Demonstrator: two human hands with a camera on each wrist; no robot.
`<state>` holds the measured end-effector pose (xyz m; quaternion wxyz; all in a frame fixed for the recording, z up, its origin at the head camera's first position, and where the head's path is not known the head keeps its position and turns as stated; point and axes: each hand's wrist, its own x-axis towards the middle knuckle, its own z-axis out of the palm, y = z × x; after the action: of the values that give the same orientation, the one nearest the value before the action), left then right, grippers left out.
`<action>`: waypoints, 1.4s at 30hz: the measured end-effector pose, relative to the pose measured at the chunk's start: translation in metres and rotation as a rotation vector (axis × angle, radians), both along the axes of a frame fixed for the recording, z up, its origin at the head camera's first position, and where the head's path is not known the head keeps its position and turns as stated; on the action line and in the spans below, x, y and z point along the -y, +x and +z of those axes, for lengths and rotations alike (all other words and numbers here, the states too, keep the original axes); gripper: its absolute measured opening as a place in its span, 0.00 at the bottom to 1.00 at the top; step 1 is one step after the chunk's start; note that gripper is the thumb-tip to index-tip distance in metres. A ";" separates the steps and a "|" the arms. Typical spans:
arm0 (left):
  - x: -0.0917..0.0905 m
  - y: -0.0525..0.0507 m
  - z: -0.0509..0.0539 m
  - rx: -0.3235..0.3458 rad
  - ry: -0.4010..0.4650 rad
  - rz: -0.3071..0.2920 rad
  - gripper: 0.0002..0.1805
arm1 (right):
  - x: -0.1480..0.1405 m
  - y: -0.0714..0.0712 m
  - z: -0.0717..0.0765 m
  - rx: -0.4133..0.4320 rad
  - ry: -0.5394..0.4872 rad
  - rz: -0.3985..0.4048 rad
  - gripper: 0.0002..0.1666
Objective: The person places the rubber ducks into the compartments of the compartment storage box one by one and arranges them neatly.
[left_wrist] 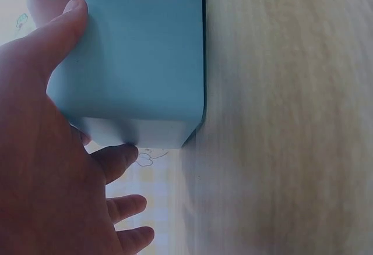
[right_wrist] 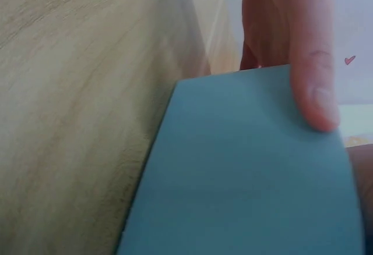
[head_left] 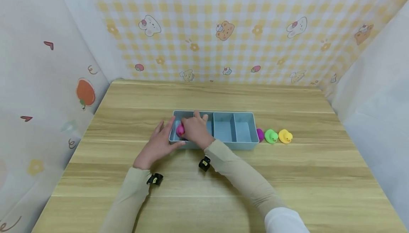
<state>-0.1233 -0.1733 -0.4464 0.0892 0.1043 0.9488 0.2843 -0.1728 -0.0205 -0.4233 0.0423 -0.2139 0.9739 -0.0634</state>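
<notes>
A blue divided box [head_left: 224, 145] stands on the table, its compartments in a row. My left hand [head_left: 158, 144] holds the box's left end, the thumb on the front wall and the index finger against the end wall; the left wrist view shows its other fingers spread. Inside the leftmost compartment is a small pink toy duck [head_left: 180, 130]. My right hand [head_left: 196, 130] reaches over the divider and pinches the duck; its fingertips are partly hidden. From the right wrist, the left thumb [right_wrist: 315, 86] lies against the blue wall.
Right of the box, a purple toy [head_left: 260, 135], a green duck [head_left: 271, 136] and a yellow duck [head_left: 285, 136] stand in a row; the purple one is partly hidden by the box. A patterned cloth [head_left: 223, 48] hangs behind the wooden table [head_left: 204, 197].
</notes>
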 end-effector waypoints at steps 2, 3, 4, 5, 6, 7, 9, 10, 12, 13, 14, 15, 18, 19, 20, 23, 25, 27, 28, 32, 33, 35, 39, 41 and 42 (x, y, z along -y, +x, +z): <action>0.000 0.000 -0.001 0.001 -0.004 0.003 0.56 | -0.001 0.001 0.001 -0.003 0.010 0.007 0.19; 0.000 0.000 -0.001 0.001 -0.006 0.004 0.56 | -0.001 0.001 0.002 -0.005 0.014 0.011 0.19; 0.000 0.000 -0.002 0.000 -0.007 0.002 0.57 | -0.002 0.002 0.002 -0.008 0.013 0.015 0.20; 0.000 0.000 -0.003 -0.002 -0.010 0.001 0.57 | -0.003 0.003 0.002 -0.012 0.010 0.016 0.20; 0.001 0.000 -0.003 -0.003 -0.012 0.002 0.57 | -0.003 0.003 0.003 -0.017 0.006 0.019 0.20; 0.001 0.001 -0.004 0.002 -0.014 0.004 0.57 | -0.004 0.003 0.003 -0.022 0.000 0.022 0.20; 0.001 0.001 -0.005 0.006 -0.014 0.005 0.58 | -0.006 0.004 0.004 -0.031 -0.023 0.032 0.19; 0.002 0.001 -0.005 0.007 -0.013 0.007 0.58 | -0.008 0.004 0.005 -0.034 -0.040 0.039 0.18; 0.002 0.001 -0.006 0.010 -0.012 0.012 0.59 | -0.010 0.004 0.008 -0.034 -0.074 0.055 0.17; 0.002 0.001 -0.006 0.011 -0.013 0.013 0.59 | -0.011 0.004 0.009 -0.034 -0.087 0.062 0.16; 0.002 0.001 -0.006 0.012 -0.012 0.015 0.59 | -0.012 0.004 0.010 -0.031 -0.104 0.069 0.16; 0.003 0.001 -0.006 0.012 -0.013 0.016 0.59 | -0.014 0.004 0.012 -0.029 -0.121 0.076 0.15; 0.002 0.001 -0.006 0.009 -0.015 0.014 0.59 | -0.018 0.005 0.015 -0.047 -0.177 0.096 0.14; 0.002 0.000 -0.006 0.008 -0.015 0.012 0.58 | -0.020 0.005 0.016 -0.054 -0.204 0.100 0.13; 0.002 0.000 -0.006 0.004 -0.017 0.011 0.58 | -0.021 0.005 0.017 -0.058 -0.233 0.104 0.13; 0.002 0.000 -0.006 -0.006 -0.020 0.004 0.58 | -0.026 0.005 0.019 -0.072 -0.306 0.110 0.12; 0.002 0.000 -0.005 -0.009 -0.022 0.003 0.59 | -0.029 0.004 0.019 -0.067 -0.344 0.110 0.11; 0.002 -0.001 -0.005 -0.010 -0.022 0.002 0.59 | -0.032 0.004 0.019 -0.069 -0.368 0.112 0.11; 0.002 -0.001 -0.005 -0.011 -0.022 0.002 0.59 | -0.033 0.004 0.019 -0.073 -0.379 0.112 0.11; 0.002 -0.001 -0.003 -0.001 -0.016 0.004 0.59 | -0.041 0.004 0.019 -0.116 -0.402 0.112 0.10; 0.002 -0.001 -0.003 0.002 -0.014 0.004 0.58 | -0.042 0.004 0.019 -0.132 -0.403 0.113 0.10; 0.001 -0.001 -0.002 0.006 -0.011 0.003 0.58 | -0.046 0.004 0.019 -0.157 -0.405 0.114 0.09; 0.001 -0.001 0.000 0.003 -0.013 0.002 0.58 | -0.055 0.004 0.021 -0.169 -0.414 0.102 0.08; 0.000 -0.001 0.000 0.001 -0.012 0.003 0.58 | -0.060 0.005 0.021 -0.163 -0.422 0.092 0.08; 0.000 -0.001 0.000 0.000 -0.014 0.002 0.58 | -0.063 0.006 0.021 -0.162 -0.425 0.088 0.07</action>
<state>-0.1240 -0.1735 -0.4461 0.0896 0.1028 0.9508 0.2780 -0.1668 0.0422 -0.4023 -0.0794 -0.2645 0.9286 -0.2480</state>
